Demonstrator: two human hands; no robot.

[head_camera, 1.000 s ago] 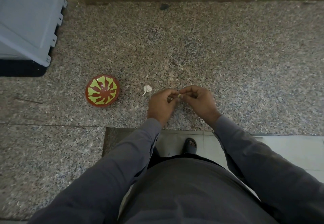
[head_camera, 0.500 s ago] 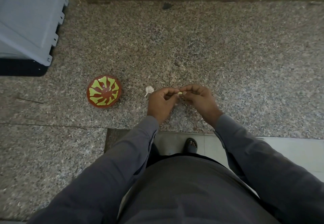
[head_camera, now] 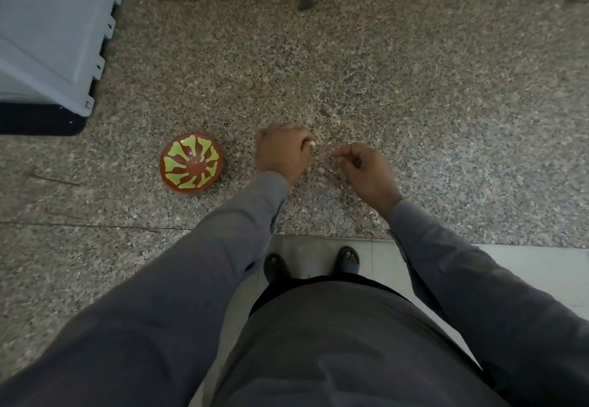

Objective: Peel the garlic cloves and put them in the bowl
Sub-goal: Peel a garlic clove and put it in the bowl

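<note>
A pale peeled garlic clove (head_camera: 312,143) is pinched at the fingertips of my left hand (head_camera: 282,151), which hovers just right of the bowl. The red bowl (head_camera: 191,166), painted inside with yellow-green shapes, stands on the speckled stone counter (head_camera: 414,87) and looks empty. My right hand (head_camera: 363,170) is a short way right of the left, apart from it, with thumb and forefinger pinched together. I cannot tell whether a scrap of skin is between them. The loose garlic piece seen earlier is hidden under my left hand.
A grey plastic crate (head_camera: 47,33) occupies the counter's far left corner, with a wall behind. Pale peel scraps (head_camera: 322,169) lie between my hands. The counter's front edge (head_camera: 334,237) runs just below my wrists, with my sandalled feet (head_camera: 347,261) on the tiled floor.
My hands have parted. The left hand moved left towards the bowl with the clove, now bare of skin, and covers the loose garlic piece. The right hand drew back to the right.
</note>
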